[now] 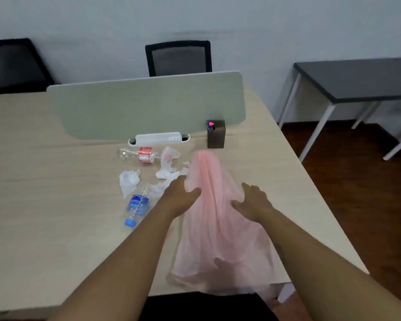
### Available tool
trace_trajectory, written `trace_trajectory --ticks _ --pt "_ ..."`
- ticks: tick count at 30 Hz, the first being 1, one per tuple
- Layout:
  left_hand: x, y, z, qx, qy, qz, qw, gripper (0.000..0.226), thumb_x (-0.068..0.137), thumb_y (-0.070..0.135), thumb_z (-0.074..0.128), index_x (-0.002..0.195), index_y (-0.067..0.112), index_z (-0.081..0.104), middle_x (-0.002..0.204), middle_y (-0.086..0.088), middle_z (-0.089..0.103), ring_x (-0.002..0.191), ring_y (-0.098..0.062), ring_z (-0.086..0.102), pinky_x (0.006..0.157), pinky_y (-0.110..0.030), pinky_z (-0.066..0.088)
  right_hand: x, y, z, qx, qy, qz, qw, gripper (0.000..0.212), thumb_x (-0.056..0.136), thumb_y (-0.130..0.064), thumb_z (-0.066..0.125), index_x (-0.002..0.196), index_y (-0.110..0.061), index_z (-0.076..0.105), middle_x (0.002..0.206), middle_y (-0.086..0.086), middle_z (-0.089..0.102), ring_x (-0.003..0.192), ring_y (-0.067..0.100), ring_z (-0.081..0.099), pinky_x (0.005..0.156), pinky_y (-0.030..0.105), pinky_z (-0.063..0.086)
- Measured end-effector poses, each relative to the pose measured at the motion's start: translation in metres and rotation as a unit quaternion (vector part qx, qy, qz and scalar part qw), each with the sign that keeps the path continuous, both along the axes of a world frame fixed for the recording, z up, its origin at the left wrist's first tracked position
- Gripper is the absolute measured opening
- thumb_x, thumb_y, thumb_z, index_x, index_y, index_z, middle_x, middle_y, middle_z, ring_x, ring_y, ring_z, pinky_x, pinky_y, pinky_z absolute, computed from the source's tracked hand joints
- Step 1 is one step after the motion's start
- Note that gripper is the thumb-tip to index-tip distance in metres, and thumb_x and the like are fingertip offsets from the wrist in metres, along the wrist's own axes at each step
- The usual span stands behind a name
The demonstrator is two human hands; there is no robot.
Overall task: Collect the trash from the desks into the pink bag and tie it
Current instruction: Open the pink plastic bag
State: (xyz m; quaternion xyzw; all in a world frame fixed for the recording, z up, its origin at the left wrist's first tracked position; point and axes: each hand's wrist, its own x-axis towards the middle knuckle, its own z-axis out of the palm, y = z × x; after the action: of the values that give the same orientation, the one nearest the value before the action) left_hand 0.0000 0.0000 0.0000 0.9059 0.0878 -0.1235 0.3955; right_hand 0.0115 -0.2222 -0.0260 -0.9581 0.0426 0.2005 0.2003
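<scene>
Your pink bag (214,218) lies draped along the tabletop (56,228), running from the near edge, where its lower end spills over, up toward the brown pen holder (215,135). It is thin, limp film, nearly weightless and likely slippery, so it will not hold a mouth open unaided; judge it best taken at the rim, pinching one layer in each hand and pulling apart. Where the opening sits you cannot tell from here.

Your left hand (180,200) rests on the bag's left edge with fingers loosely curled onto the film, more a press than a firm pinch. Your right hand (252,202) lies spread and flat on the right side, gripping nothing.

Just left of the bag sits the trash: a crumpled white wrapper (168,166) touching or nearly touching the film, a clear bottle with a red label (140,155) lying on its side, a wad of white plastic (129,180), and a blue-capped bottle (137,209) nearest you. All look light and empty; the bottles may roll.

Behind stands a pale green divider (148,105) with a white power strip (159,137) at its foot.
</scene>
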Motion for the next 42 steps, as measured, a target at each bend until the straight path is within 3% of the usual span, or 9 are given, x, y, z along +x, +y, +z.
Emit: trace_trajectory --ticks 8,12,17,23,27,31,35,39,42 --pt "-0.041 -0.010 -0.069 -0.030 0.109 0.081 0.990 0.086 0.077 0.059 0.068 0.144 0.015 0.037 0.142 -0.006 0.047 0.127 -0.026 0.049 0.103 -0.039 0.043 -0.040 -0.013 -0.063 -0.017 0.026 -0.060 0.998 0.096 0.084 -0.056 0.059 0.153 -0.019 0.003 0.147 0.011 0.030 0.133 0.033 0.034 0.103 0.044 0.036" --pt "-0.049 -0.020 -0.092 -0.029 0.101 0.098 0.990 0.066 0.076 0.048 0.071 0.129 0.014 0.051 0.124 -0.004 0.061 0.112 -0.025 0.059 0.094 -0.035 0.048 -0.048 -0.019 -0.086 0.008 0.007 -0.095 0.995 0.054 0.091 -0.028 0.050 0.139 -0.012 0.031 0.131 0.015 0.045 0.117 0.034 0.047 0.094 0.042 0.043" --pt "-0.049 -0.032 -0.084 -0.022 0.004 0.124 0.992 0.022 0.099 0.021 0.047 0.105 0.004 0.059 0.103 -0.011 0.065 0.100 -0.031 0.061 0.079 -0.030 0.045 -0.052 -0.034 -0.085 0.088 -0.062 -0.082 0.991 0.008 0.095 -0.011 0.044 0.086 -0.010 0.043 0.093 0.014 0.059 0.080 0.029 0.056 0.067 0.032 0.042" --pt "-0.032 -0.033 -0.020 -0.037 -0.126 0.120 0.984 0.015 0.101 0.021 0.045 0.093 0.010 0.052 0.089 -0.002 0.061 0.088 -0.026 0.059 0.069 -0.028 0.039 -0.026 -0.033 -0.017 0.185 -0.209 -0.114 0.953 0.007 0.093 -0.007 0.047 0.086 -0.005 0.048 0.080 0.010 0.056 0.072 0.028 0.052 0.058 0.035 0.037" --pt "-0.024 -0.005 0.035 -0.073 -0.203 0.150 0.965 0.024 0.100 0.025 0.044 0.118 0.013 0.056 0.101 -0.003 0.066 0.093 -0.026 0.060 0.076 -0.032 0.047 -0.007 -0.004 0.042 0.241 -0.259 -0.087 0.931 0.007 0.093 -0.008 0.044 0.088 -0.008 0.048 0.078 0.005 0.054 0.068 0.019 0.049 0.053 0.029 0.036" --pt "-0.040 0.055 0.078 -0.061 -0.250 0.174 0.951 0.012 0.101 0.024 0.045 0.095 0.022 0.056 0.082 0.011 0.060 0.073 -0.004 0.055 0.057 -0.009 0.038 -0.005 0.059 0.082 0.280 -0.268 -0.037 0.921 0.007 0.093 -0.007 0.043 0.088 -0.007 0.049 0.075 0.003 0.052 0.066 0.015 0.046 0.053 0.027 0.034" --pt "-0.065 0.150 0.094 -0.018 -0.263 0.229 0.937 0.024 0.097 0.033 0.051 0.089 0.011 0.054 0.079 0.000 0.057 0.074 -0.022 0.053 0.055 -0.027 0.037 -0.015 0.149 0.103 0.327 -0.247 0.022 0.912 0.011 0.091 -0.005 0.046 0.082 -0.010 0.048 0.067 0.002 0.047 0.060 0.016 0.040 0.051 0.022 0.031" --pt "-0.100 0.266 0.093 -0.038 -0.246 0.287 0.925 0.047 0.089 0.052 0.058 0.119 0.016 0.052 0.113 -0.003 0.057 0.099 -0.025 0.057 0.077 -0.032 0.046 -0.039 0.258 0.102 0.388 -0.224 0.026 0.894 0.021 0.088 -0.005 0.046 0.073 -0.019 0.045 0.064 -0.003 0.043 0.057 0.014 0.036 0.049 0.021 0.030" --pt "-0.140 0.329 0.085 0.095 -0.286 0.236 0.924 0.086 0.070 0.079 0.052 0.133 0.021 0.047 0.135 -0.001 0.049 0.123 -0.025 0.043 0.105 -0.042 0.037 -0.059 0.336 0.082 0.403 -0.180 0.009 0.897 0.012 0.090 -0.008 0.047 0.081 -0.016 0.050 0.066 -0.004 0.045 0.062 0.017 0.040 0.054 0.029 0.033"
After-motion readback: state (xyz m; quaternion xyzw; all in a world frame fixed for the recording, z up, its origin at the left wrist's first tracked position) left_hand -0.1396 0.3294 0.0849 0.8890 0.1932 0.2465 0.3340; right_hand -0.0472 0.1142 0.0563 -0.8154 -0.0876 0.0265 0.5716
